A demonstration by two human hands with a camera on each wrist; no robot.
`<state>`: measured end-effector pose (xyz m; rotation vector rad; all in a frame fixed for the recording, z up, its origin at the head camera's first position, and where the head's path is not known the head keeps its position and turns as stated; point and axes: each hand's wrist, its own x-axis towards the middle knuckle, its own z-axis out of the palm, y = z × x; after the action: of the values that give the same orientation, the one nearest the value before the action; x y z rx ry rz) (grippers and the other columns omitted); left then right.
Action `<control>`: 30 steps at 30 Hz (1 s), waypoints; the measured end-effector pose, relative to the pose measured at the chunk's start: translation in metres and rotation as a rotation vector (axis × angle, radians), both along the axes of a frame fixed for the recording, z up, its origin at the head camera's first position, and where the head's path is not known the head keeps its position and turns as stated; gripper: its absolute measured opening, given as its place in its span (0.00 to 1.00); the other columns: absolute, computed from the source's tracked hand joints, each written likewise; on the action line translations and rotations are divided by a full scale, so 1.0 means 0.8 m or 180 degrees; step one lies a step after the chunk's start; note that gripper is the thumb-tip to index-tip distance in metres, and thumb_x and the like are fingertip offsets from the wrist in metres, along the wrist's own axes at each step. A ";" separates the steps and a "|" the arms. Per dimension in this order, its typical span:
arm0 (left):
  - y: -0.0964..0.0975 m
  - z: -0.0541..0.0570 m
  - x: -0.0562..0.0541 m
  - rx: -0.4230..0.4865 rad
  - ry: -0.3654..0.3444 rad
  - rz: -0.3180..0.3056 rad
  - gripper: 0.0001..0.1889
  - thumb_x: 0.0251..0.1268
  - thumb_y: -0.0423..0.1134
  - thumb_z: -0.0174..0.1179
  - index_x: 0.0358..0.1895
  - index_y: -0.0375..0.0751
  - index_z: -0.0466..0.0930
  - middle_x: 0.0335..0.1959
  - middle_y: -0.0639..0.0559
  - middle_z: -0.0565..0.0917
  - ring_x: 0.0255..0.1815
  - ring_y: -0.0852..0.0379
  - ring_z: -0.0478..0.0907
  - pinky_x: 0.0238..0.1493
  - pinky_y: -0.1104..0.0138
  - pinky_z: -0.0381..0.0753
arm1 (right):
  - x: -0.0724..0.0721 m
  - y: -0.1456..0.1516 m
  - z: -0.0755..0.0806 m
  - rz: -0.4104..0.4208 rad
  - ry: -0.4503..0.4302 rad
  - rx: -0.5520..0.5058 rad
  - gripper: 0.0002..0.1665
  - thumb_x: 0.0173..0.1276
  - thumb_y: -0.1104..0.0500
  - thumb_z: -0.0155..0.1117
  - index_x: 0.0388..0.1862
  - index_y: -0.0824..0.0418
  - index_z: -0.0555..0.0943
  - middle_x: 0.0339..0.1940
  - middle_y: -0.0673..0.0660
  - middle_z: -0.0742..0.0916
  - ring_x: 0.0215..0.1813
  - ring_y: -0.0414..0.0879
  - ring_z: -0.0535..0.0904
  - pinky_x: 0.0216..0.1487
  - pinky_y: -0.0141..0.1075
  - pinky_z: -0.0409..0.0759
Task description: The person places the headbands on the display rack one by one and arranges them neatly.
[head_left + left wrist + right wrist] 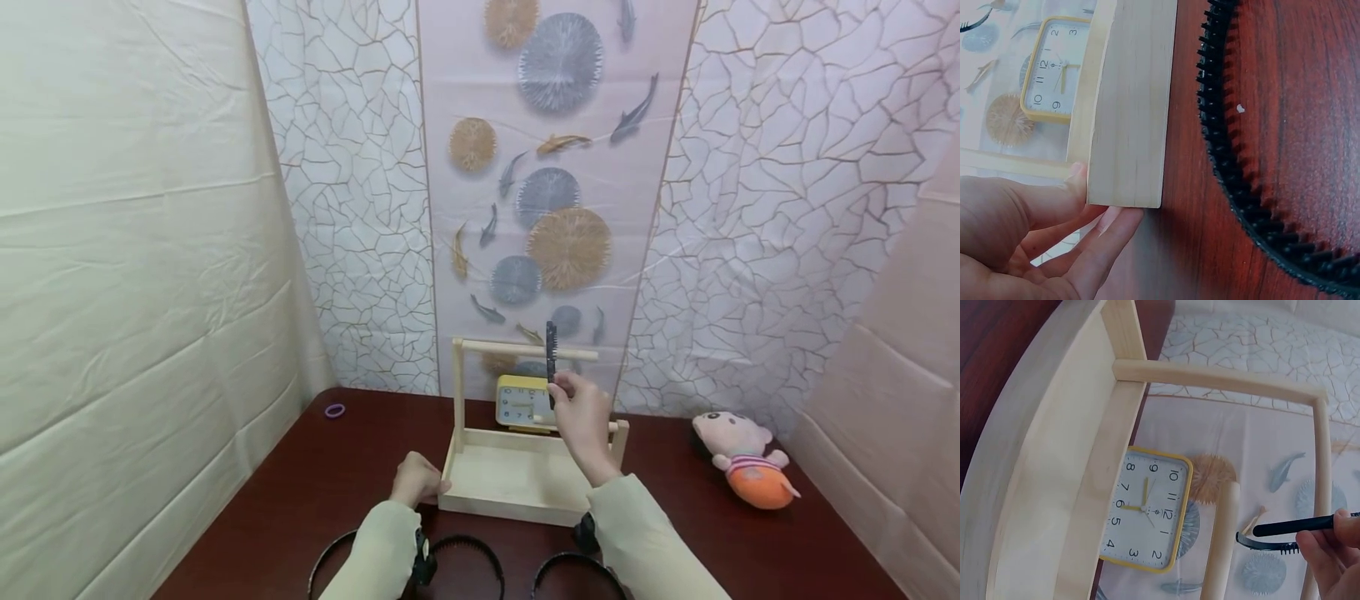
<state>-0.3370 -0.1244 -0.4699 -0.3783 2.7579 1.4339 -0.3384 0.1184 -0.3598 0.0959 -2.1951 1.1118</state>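
My right hand (585, 417) pinches a black toothed headband (551, 343), held up edge-on before the upper rod of a pale wooden rack (487, 505). In the right wrist view both ends of the headband (1291, 525) point toward the rack's shorter rod (1220, 540), and the fingers grip it further back. My left hand (416, 481) holds the rack's front left corner. The left wrist view shows its thumb on the tray's upper edge and fingertips against the end of the front board (1132, 112). The rack's tray holds nothing visible.
A yellow-framed clock (517, 400) stands behind the rack. More black headbands (573, 557) lie at the table's near edge, partly behind my sleeves. A plush toy (750, 467) lies at the right and a purple ring (334, 411) at the back left.
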 end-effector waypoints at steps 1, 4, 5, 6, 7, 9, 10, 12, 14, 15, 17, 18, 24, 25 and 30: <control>0.000 0.000 0.000 -0.0008 0.0000 -0.0003 0.05 0.53 0.30 0.72 0.26 0.31 0.87 0.27 0.41 0.86 0.25 0.52 0.84 0.32 0.59 0.82 | 0.000 -0.002 -0.001 0.0014 0.0020 0.0001 0.10 0.67 0.62 0.67 0.45 0.66 0.86 0.40 0.63 0.90 0.40 0.54 0.87 0.41 0.48 0.83; 0.000 0.000 -0.001 0.0012 -0.0014 -0.0002 0.05 0.53 0.29 0.72 0.27 0.30 0.87 0.27 0.40 0.86 0.25 0.51 0.84 0.31 0.60 0.82 | -0.001 -0.007 -0.001 0.0067 0.0056 -0.0009 0.10 0.67 0.63 0.67 0.45 0.66 0.86 0.40 0.62 0.90 0.40 0.54 0.87 0.41 0.48 0.83; 0.000 0.000 -0.001 0.0004 -0.0020 -0.0002 0.05 0.53 0.29 0.72 0.27 0.30 0.87 0.26 0.40 0.86 0.25 0.52 0.84 0.31 0.60 0.82 | -0.002 -0.009 -0.002 0.0090 0.0062 -0.0021 0.10 0.67 0.63 0.67 0.45 0.66 0.86 0.40 0.63 0.90 0.41 0.54 0.87 0.41 0.48 0.84; 0.000 0.000 -0.002 -0.0013 -0.0028 0.0001 0.05 0.53 0.30 0.71 0.27 0.30 0.87 0.26 0.41 0.86 0.25 0.52 0.84 0.31 0.61 0.82 | -0.002 -0.012 -0.002 0.0119 0.0066 -0.0036 0.10 0.67 0.63 0.67 0.45 0.67 0.86 0.40 0.63 0.90 0.41 0.54 0.87 0.42 0.48 0.84; 0.000 0.000 -0.002 -0.0017 -0.0039 0.0008 0.05 0.54 0.30 0.71 0.27 0.30 0.87 0.26 0.41 0.86 0.25 0.52 0.84 0.30 0.61 0.81 | -0.002 -0.014 -0.002 0.0144 0.0067 -0.0051 0.10 0.66 0.64 0.67 0.45 0.67 0.86 0.40 0.63 0.90 0.41 0.54 0.87 0.42 0.48 0.84; 0.000 0.001 -0.003 -0.0023 -0.0052 0.0015 0.05 0.54 0.30 0.71 0.26 0.30 0.86 0.26 0.41 0.86 0.24 0.52 0.83 0.30 0.62 0.80 | -0.004 -0.018 -0.002 0.0185 0.0050 -0.0063 0.10 0.66 0.64 0.67 0.45 0.67 0.86 0.41 0.63 0.90 0.41 0.54 0.88 0.43 0.48 0.84; 0.000 0.001 -0.003 -0.0021 -0.0063 0.0018 0.05 0.54 0.30 0.71 0.26 0.30 0.86 0.26 0.41 0.86 0.24 0.52 0.84 0.30 0.62 0.80 | -0.004 -0.020 -0.003 0.0200 0.0039 -0.0073 0.10 0.66 0.64 0.67 0.45 0.67 0.86 0.40 0.63 0.90 0.41 0.54 0.88 0.42 0.47 0.84; 0.000 0.002 -0.003 -0.0017 -0.0067 0.0021 0.05 0.54 0.30 0.71 0.26 0.30 0.86 0.27 0.40 0.85 0.24 0.52 0.84 0.30 0.62 0.81 | -0.005 -0.025 -0.004 0.0220 0.0029 -0.0068 0.11 0.66 0.64 0.67 0.45 0.67 0.86 0.40 0.63 0.90 0.41 0.54 0.88 0.42 0.47 0.84; 0.000 0.003 -0.002 -0.0006 -0.0066 0.0025 0.05 0.54 0.30 0.71 0.27 0.30 0.87 0.28 0.40 0.86 0.25 0.51 0.84 0.31 0.61 0.81 | -0.007 -0.029 -0.006 0.0225 0.0015 -0.0053 0.11 0.66 0.64 0.67 0.45 0.67 0.86 0.40 0.62 0.90 0.40 0.53 0.88 0.41 0.46 0.84; 0.000 0.003 -0.002 -0.0006 -0.0068 0.0027 0.05 0.54 0.30 0.71 0.28 0.29 0.87 0.29 0.39 0.86 0.26 0.51 0.84 0.32 0.61 0.82 | -0.007 -0.031 -0.007 0.0228 0.0013 -0.0049 0.11 0.66 0.63 0.67 0.45 0.67 0.86 0.40 0.62 0.90 0.40 0.53 0.88 0.40 0.46 0.84; 0.000 0.003 -0.002 -0.0008 -0.0045 0.0020 0.06 0.53 0.30 0.72 0.29 0.29 0.87 0.31 0.39 0.86 0.28 0.50 0.85 0.34 0.59 0.83 | -0.010 -0.033 -0.009 0.0214 0.0013 -0.0040 0.10 0.66 0.63 0.68 0.45 0.66 0.87 0.39 0.61 0.90 0.39 0.52 0.88 0.40 0.46 0.84; 0.000 0.003 -0.001 0.0011 -0.0040 0.0008 0.06 0.54 0.30 0.72 0.31 0.28 0.87 0.32 0.38 0.86 0.29 0.49 0.85 0.35 0.58 0.84 | -0.011 -0.035 -0.010 0.0207 0.0007 -0.0047 0.10 0.65 0.63 0.68 0.44 0.66 0.87 0.39 0.61 0.90 0.39 0.51 0.87 0.40 0.46 0.84; -0.001 0.003 -0.001 -0.0054 0.0006 -0.0007 0.07 0.53 0.32 0.73 0.31 0.29 0.87 0.35 0.37 0.86 0.32 0.48 0.86 0.39 0.55 0.84 | -0.014 -0.048 -0.017 0.0247 0.0032 -0.0114 0.09 0.63 0.64 0.70 0.42 0.66 0.88 0.37 0.60 0.90 0.37 0.51 0.88 0.40 0.46 0.84; -0.001 0.003 -0.001 -0.0077 0.0013 0.0000 0.07 0.52 0.32 0.73 0.31 0.30 0.88 0.34 0.37 0.86 0.32 0.49 0.85 0.39 0.55 0.84 | -0.014 -0.051 -0.018 0.0265 0.0055 -0.0116 0.09 0.63 0.65 0.70 0.42 0.66 0.88 0.37 0.60 0.90 0.37 0.51 0.88 0.40 0.46 0.84; -0.004 0.001 -0.001 -0.0098 0.0039 0.0015 0.07 0.52 0.32 0.74 0.29 0.30 0.88 0.33 0.38 0.86 0.32 0.50 0.84 0.38 0.57 0.84 | -0.015 -0.067 -0.022 0.0383 0.0141 -0.0164 0.09 0.63 0.65 0.70 0.42 0.67 0.88 0.37 0.61 0.90 0.38 0.51 0.88 0.40 0.44 0.85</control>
<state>-0.3378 -0.1275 -0.4688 -0.3783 2.7935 1.4012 -0.3507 0.0644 -0.3771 0.2306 -2.1433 1.2199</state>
